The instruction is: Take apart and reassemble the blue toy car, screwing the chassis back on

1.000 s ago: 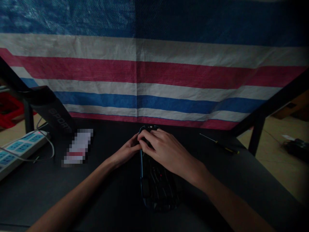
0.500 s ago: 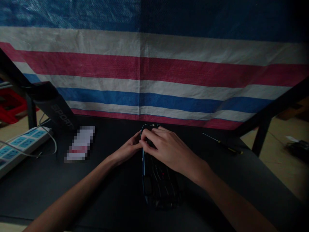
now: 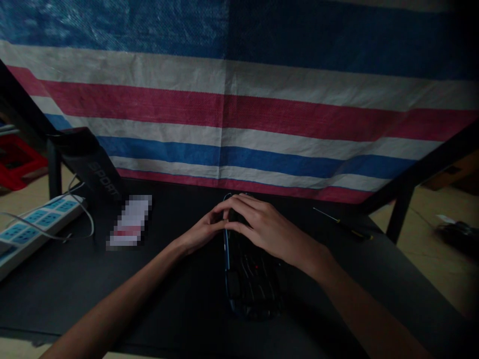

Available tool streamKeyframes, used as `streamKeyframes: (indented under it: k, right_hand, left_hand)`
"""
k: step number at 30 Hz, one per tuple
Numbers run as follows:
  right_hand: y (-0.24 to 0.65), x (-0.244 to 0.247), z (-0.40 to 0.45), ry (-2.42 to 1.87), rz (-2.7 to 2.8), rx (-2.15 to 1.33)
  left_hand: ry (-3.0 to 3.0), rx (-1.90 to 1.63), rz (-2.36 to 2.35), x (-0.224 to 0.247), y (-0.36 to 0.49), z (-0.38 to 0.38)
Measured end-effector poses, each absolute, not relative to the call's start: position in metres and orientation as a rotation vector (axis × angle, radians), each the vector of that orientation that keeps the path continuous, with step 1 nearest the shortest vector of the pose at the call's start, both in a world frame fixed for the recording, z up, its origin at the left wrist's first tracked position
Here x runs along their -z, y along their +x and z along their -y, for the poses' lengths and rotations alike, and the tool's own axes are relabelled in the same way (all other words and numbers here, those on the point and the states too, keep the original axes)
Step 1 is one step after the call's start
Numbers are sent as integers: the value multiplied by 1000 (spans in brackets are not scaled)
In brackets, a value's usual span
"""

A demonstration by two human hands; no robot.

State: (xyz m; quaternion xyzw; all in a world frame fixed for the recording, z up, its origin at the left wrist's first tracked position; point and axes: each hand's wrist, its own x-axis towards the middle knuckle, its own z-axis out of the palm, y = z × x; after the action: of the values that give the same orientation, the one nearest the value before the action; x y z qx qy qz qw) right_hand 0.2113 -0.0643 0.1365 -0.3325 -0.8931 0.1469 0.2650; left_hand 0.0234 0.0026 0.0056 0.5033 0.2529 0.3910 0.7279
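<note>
A toy car (image 3: 256, 284) lies on its roof on the black table, its dark underside facing up and a blue body edge showing along the left. Over its far end arches my right hand (image 3: 262, 224), fingers bent and closed around that end. My left hand (image 3: 200, 233) is at the far left side of the car, thumb and fingers pinched against it. The fingertips of both hands meet there, above the car's left edge. What lies under my right palm is hidden, and any small part between the fingertips cannot be made out.
A screwdriver (image 3: 344, 224) lies to the right on the table (image 3: 168, 309). On the left are a blurred-out white item (image 3: 130, 219), a dark case marked SPORT (image 3: 99, 172) and a power strip (image 3: 41, 224) with a cable. A striped sheet (image 3: 239, 109) hangs behind.
My right hand's fingers have stretched left and now meet my left fingertips. My left fingers have curled up over the car's edge. The whole view has shifted slightly.
</note>
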Motion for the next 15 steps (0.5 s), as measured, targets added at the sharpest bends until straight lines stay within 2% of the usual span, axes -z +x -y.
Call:
streamKeyframes:
  k: [6,12,15]
  right_hand:
    - [209,-134,66,-923,2265,-631]
    - [191,-112,57,-1065,2255,-179]
    - [192,-107,58,-1021,2244,-192]
  left_hand:
    - [1068,-859,-544,-5,25,-3]
    - [1069,-873,-562,-8,26,0]
    - [1074,-856,-551,-10,26,0]
